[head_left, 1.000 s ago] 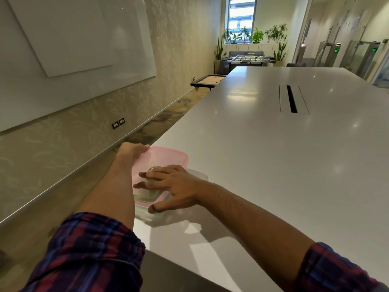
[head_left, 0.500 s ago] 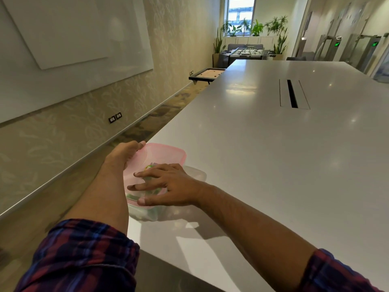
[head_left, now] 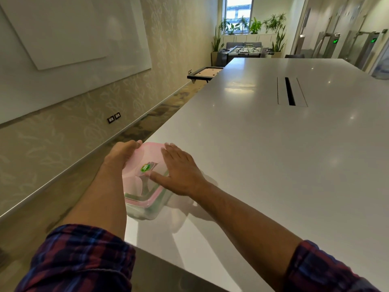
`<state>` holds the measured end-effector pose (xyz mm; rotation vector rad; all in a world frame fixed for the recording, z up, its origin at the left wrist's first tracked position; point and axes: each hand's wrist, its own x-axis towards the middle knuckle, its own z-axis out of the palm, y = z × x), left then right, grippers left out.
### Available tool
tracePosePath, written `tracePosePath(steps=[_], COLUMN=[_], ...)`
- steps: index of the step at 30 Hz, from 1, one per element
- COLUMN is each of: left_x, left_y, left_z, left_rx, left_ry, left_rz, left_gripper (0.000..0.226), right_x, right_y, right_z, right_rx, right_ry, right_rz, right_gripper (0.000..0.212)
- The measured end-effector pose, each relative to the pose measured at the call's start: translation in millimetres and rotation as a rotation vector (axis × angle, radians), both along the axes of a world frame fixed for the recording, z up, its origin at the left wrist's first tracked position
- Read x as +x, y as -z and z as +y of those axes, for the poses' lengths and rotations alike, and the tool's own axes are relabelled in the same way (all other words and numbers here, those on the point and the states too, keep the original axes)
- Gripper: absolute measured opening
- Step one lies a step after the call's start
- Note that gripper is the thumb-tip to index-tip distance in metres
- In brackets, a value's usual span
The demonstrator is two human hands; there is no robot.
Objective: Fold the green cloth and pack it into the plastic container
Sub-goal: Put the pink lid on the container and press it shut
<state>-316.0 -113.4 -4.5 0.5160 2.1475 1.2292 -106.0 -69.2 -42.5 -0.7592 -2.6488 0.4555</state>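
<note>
Here, right hand (head_left: 181, 169) fingers flat on pink lid (head_left: 137, 163); left hand (head_left: 121, 153) fingers grip lid edge; cloth barely visible.

Feed's bright and evenly lit from my end. Daylight enters through the far window (head_left: 239, 12), which is blown out. Ceiling lights show as small specular dots and a soft glare patch on the glossy white tabletop (head_left: 273, 157). Forearms throw soft double shadows on the near tabletop. Strong wide-angle bending at the edges: the large white wall board (head_left: 63, 39) leans hard. Slight motion blur on the right hand (head_left: 181, 171); near plaid sleeves are soft.
</note>
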Motion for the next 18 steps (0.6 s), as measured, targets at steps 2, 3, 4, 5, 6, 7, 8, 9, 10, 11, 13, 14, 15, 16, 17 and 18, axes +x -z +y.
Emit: tracePosePath(steps=[2, 3, 4, 5, 6, 7, 8, 9, 10, 11, 13, 14, 15, 16, 17, 18], left_x=[-2, -2, -2, -2, -2, -1, 0, 2, 4, 5, 5, 6, 7, 7, 8, 8], left_y=[1, 1, 2, 2, 1, -1, -2, -3, -4, -4, -5, -5, -5, -6, -6, -7], left_z=[1, 1, 1, 1, 1, 2, 3, 3, 3, 2, 4, 4, 6, 7, 8, 9], left_rx=[-0.015, -0.03, -0.041, -0.051, -0.059, -0.064, -0.076, -0.083, -0.092, -0.105, -0.122, -0.139, -0.169, -0.207, -0.248, -0.274], left_ry=[0.016, 0.024, 0.032, 0.039, 0.038, 0.038, 0.034, 0.038, 0.039, 0.044, 0.046, 0.049, 0.051, 0.056, 0.055, 0.055], left_rz=[-0.028, -0.033, -0.038, -0.038, -0.04, -0.05, -0.06, -0.088, -0.104, -0.105, -0.081, -0.054, -0.009, 0.047, 0.095, 0.124], left_gripper=[0.023, 0.025, 0.028, 0.032, 0.035, 0.037, 0.037, 0.037, 0.038, 0.04, 0.045, 0.05, 0.056, 0.066, 0.076, 0.085], right_x=[-3, -4, -5, -5, -4, -3, -1, 1, 3, 4, 7, 8, 8, 8, 8, 7], right_y=[6, 8, 10, 12, 11, 10, 9, 7, 4, 1, -7, -11, -15, -20, -24, -29], right_z=[4, 5, 5, 5, 6, 7, 9, 11, 13, 15, 20, 20, 19, 16, 12, 8], right_rx=[0.036, 0.049, 0.061, 0.075, 0.086, 0.095, 0.096, 0.088, 0.071, 0.052, 0.018, -0.002, -0.028, -0.07, -0.089, -0.089], right_ry=[0.056, 0.072, 0.082, 0.083, 0.078, 0.067, 0.054, 0.041, 0.03, 0.02, -0.008, -0.017, -0.022, -0.023, -0.027, -0.018], right_rz=[-0.019, -0.013, -0.006, -0.002, -0.005, -0.01, -0.017, -0.021, -0.036, -0.057, -0.113, -0.136, -0.147, -0.164, -0.17, -0.189], right_gripper=[0.1, 0.102, 0.102, 0.101, 0.1, 0.099, 0.099, 0.098, 0.098, 0.097, 0.098, 0.1, 0.104, 0.108, 0.113, 0.118])
